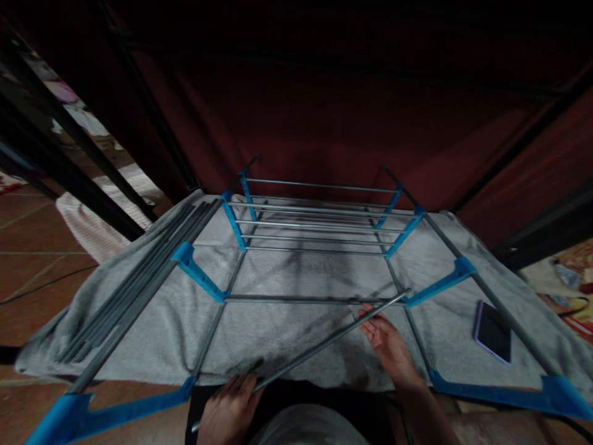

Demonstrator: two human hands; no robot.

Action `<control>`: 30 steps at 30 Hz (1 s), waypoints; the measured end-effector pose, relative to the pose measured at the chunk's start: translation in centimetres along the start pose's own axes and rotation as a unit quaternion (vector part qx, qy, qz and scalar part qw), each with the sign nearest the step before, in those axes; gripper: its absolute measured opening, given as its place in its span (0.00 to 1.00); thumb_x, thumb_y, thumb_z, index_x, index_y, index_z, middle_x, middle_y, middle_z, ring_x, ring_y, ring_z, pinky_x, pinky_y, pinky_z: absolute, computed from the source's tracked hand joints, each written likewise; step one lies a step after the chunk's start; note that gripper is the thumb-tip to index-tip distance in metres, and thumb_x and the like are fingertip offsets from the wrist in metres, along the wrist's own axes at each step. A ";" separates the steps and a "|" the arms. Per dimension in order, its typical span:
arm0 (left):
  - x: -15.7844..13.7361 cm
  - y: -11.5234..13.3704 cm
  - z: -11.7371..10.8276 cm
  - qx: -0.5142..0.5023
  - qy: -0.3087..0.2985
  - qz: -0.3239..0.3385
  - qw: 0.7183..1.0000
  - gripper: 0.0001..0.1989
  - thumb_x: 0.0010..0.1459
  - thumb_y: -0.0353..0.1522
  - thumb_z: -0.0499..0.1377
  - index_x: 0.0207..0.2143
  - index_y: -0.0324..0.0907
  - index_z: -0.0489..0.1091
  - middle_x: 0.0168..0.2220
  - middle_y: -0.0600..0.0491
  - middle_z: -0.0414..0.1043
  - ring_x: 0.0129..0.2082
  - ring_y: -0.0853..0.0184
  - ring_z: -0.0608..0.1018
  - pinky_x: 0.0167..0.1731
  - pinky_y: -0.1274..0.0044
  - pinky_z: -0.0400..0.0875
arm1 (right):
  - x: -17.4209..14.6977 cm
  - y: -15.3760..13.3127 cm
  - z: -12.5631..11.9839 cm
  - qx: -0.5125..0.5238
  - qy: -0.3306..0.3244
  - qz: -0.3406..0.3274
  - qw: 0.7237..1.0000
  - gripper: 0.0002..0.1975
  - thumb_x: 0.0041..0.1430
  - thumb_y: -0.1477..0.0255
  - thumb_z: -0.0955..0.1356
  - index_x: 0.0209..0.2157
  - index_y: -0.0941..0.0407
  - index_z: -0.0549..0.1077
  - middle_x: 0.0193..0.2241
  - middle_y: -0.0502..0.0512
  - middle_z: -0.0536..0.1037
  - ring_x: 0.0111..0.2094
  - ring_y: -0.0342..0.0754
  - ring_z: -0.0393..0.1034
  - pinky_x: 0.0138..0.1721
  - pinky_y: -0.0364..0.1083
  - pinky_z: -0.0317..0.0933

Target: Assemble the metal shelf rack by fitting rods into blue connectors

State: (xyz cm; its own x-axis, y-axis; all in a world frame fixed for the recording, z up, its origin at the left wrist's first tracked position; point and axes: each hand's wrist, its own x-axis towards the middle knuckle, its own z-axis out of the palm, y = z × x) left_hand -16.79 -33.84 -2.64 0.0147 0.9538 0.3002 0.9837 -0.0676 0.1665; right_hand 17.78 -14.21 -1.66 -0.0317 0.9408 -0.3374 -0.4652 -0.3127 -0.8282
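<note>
A loose grey metal rod (pixel 319 347) slants up to the right across the lower middle. My left hand (pixel 228 408) is closed around its lower part, near my lap, and a short end sticks out beyond the hand. Palm upward, my right hand (pixel 386 343) has its fingers stretched out and apart, touching the rod near its upper end. Around both hands stands a rack frame of grey tubes with blue plastic brackets (pixel 201 273). One crossbar (pixel 287 300) joins the near pair of brackets, just beyond the rod. Several thin bars (pixel 319 226) span the far brackets.
Several loose grey tubes (pixel 139 281) lie side by side on the grey blanket (pixel 296 278), left of the frame. A phone (pixel 493 331) rests on the blanket at right. A dark red panel (pixel 315 123) rises behind the rack. Dark posts stand at left.
</note>
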 end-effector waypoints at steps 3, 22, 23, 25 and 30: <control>1.6 -0.9 -0.5 0.009 0.008 0.018 1.000 0.17 0.70 0.35 0.49 0.39 0.46 0.79 0.33 0.51 0.82 0.32 0.63 0.82 0.30 0.76 0.73 | 0.6 -1.2 0.4 0.043 0.009 0.028 0.999 0.14 0.48 0.63 0.77 0.38 0.50 0.82 0.39 0.53 0.83 0.45 0.51 0.76 0.51 0.50 0.69; 7.0 -3.8 -1.3 0.052 -0.024 -0.008 0.998 0.21 0.67 0.38 0.45 0.38 0.43 0.78 0.38 0.47 0.82 0.38 0.57 0.80 0.43 0.66 0.69 | 0.3 -2.6 2.4 0.039 0.034 0.010 0.999 0.16 0.50 0.59 0.78 0.36 0.54 0.80 0.36 0.54 0.82 0.37 0.49 0.74 0.47 0.50 0.68; 7.2 -3.7 -1.4 0.053 -0.027 -0.012 0.998 0.21 0.67 0.38 0.46 0.39 0.43 0.78 0.38 0.47 0.82 0.38 0.57 0.80 0.43 0.66 0.69 | 0.3 -2.6 2.4 0.037 0.035 0.011 0.999 0.16 0.50 0.59 0.78 0.36 0.54 0.79 0.36 0.54 0.82 0.37 0.49 0.74 0.47 0.50 0.68; 7.4 -3.7 -1.4 0.054 -0.030 -0.014 0.998 0.21 0.67 0.38 0.46 0.39 0.43 0.78 0.38 0.47 0.82 0.39 0.57 0.80 0.43 0.67 0.69 | 0.3 -2.7 2.4 0.035 0.036 0.014 0.999 0.16 0.50 0.59 0.77 0.36 0.54 0.79 0.35 0.54 0.82 0.37 0.49 0.74 0.46 0.49 0.68; 7.5 -4.7 -0.9 0.053 -0.022 -0.004 0.998 0.20 0.67 0.41 0.48 0.41 0.42 0.77 0.40 0.46 0.82 0.40 0.56 0.80 0.43 0.66 0.69 | 0.6 -2.8 2.5 0.043 0.046 0.017 0.998 0.15 0.51 0.61 0.77 0.37 0.55 0.80 0.34 0.52 0.81 0.35 0.47 0.74 0.46 0.48 0.67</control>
State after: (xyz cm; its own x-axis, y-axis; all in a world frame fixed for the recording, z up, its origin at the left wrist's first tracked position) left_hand -21.41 -26.62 -0.34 0.0127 0.9664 0.2569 0.9972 -0.0311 0.0678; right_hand 16.86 -12.48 1.62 0.0297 0.9126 -0.4079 -0.5397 -0.3288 -0.7750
